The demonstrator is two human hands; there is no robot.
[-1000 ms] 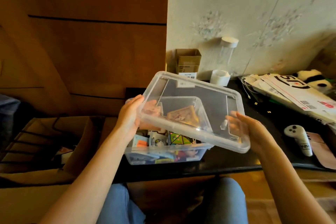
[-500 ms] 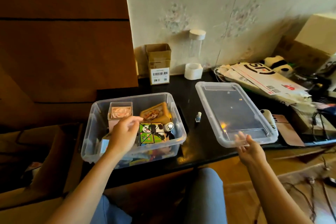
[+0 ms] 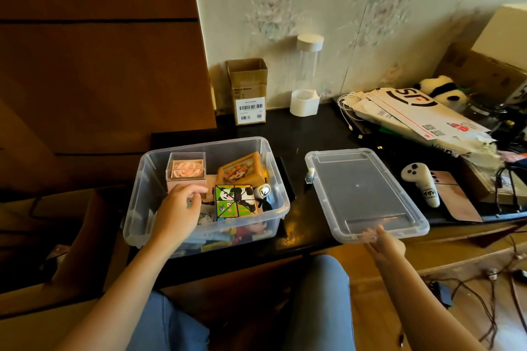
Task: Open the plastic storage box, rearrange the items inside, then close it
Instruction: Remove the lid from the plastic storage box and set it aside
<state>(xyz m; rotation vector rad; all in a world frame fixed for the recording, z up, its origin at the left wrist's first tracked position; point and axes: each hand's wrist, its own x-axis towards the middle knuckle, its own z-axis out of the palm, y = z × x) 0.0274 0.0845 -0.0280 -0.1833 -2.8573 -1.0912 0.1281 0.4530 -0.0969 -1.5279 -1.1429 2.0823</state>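
The clear plastic storage box (image 3: 199, 146) stands open on the black table, left of centre. Inside it are a pink rose in a clear case (image 3: 186, 169), an orange picture box (image 3: 242, 172), a panda puzzle cube (image 3: 235, 201) and several smaller toys below. My left hand (image 3: 178, 214) reaches into the box with loosely curled fingers beside the rose case's base, gripping nothing that I can see. The clear lid (image 3: 362, 194) lies flat on the table to the right of the box. My right hand (image 3: 382, 239) touches its near rim with straight fingers.
Against the wall stand a small cardboard box (image 3: 248, 91), a tall clear jar (image 3: 309, 65) and a white cup (image 3: 304, 102). A small bottle (image 3: 310, 175) sits between box and lid. Envelopes (image 3: 413, 117), a panda plush (image 3: 442, 91) and a white controller (image 3: 422, 182) crowd the right side.
One second ago both hands held the lid above the box. The lid now lies on the table to the right, and my left hand has gone into the box.
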